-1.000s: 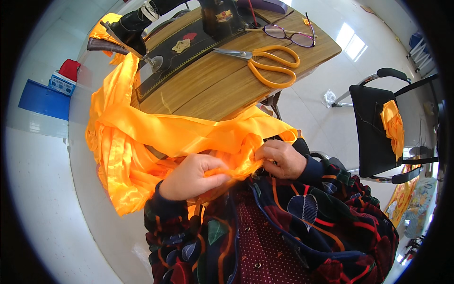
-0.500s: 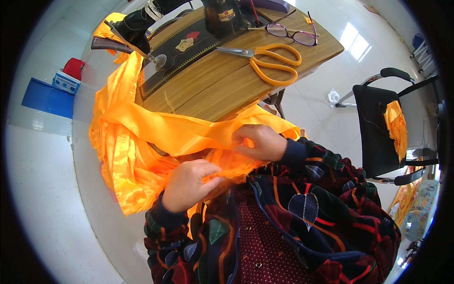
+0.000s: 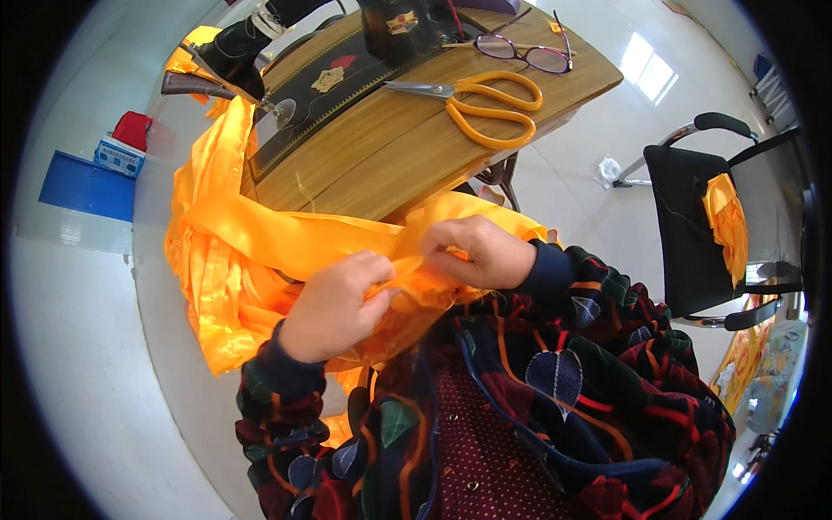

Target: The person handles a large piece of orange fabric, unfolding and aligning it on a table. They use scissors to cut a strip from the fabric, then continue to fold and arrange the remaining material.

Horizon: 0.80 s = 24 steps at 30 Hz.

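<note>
A long piece of shiny orange-yellow fabric (image 3: 286, 236) lies over my lap and along the near edge of the wooden sewing table (image 3: 373, 169). My left hand (image 3: 336, 303) pinches a gathered edge of it between thumb and fingers. Close by on the right, my right hand (image 3: 478, 251) is also closed on the fabric, fingers curled. A short stretch of the cloth runs between the two hands, with frayed threads at its lower edge. Scissors (image 3: 485, 106) with orange handles rest on the tabletop beyond my hands, with the blades toward the left.
A black sewing machine (image 3: 390, 30) stands at the table's far side. Purple-rimmed glasses (image 3: 546, 59) lie behind the scissors. On the right is a black chair (image 3: 685, 225) bearing an orange cloth piece (image 3: 724, 224). A blue box (image 3: 87, 186) sits by the left wall.
My left hand has risen and moved toward the right hand, lifting the gathered edge. The right hand has shifted slightly right. The view has tilted a little, so the table appears higher.
</note>
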Tool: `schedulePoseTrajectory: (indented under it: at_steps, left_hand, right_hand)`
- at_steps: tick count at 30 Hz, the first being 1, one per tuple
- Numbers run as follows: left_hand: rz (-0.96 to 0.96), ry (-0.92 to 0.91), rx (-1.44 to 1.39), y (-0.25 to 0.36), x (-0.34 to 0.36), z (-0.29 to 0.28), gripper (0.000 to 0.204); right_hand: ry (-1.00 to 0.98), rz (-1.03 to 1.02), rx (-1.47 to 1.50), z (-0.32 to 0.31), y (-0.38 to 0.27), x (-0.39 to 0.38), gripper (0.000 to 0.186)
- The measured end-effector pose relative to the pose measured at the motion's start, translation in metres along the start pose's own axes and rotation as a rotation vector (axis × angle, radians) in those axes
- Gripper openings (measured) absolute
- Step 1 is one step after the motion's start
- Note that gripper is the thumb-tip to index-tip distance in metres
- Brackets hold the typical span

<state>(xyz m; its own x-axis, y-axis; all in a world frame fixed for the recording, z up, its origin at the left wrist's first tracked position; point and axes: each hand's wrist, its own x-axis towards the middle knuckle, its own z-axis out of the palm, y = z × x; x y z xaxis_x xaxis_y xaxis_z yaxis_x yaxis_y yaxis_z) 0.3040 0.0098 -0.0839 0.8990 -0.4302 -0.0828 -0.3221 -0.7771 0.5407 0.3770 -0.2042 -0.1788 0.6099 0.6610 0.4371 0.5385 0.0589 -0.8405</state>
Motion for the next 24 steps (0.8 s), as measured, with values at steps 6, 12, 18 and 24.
schedulePoseTrajectory:
  at_steps: [6, 12, 18, 24]
  left_hand:
    - [-0.096, 0.037, -0.355, 0.004, 0.001, -0.038, 0.017]
    - [-0.148, 0.231, -0.634, 0.019, 0.0, -0.05, 0.021]
    - [-0.091, 0.442, -0.748, 0.051, -0.004, -0.067, 0.02]
    - [-0.043, 0.621, -0.89, 0.083, -0.008, -0.089, 0.025]
  right_hand:
    - [0.012, 0.085, 0.109, -0.019, -0.018, -0.013, 0.01]
    - [0.03, 0.181, -0.035, 0.018, 0.006, -0.02, 0.021]
    - [-0.086, 0.386, -0.15, 0.064, 0.05, -0.008, 0.04]
    - [0.076, 0.119, -0.256, 0.099, 0.059, 0.011, 0.041]
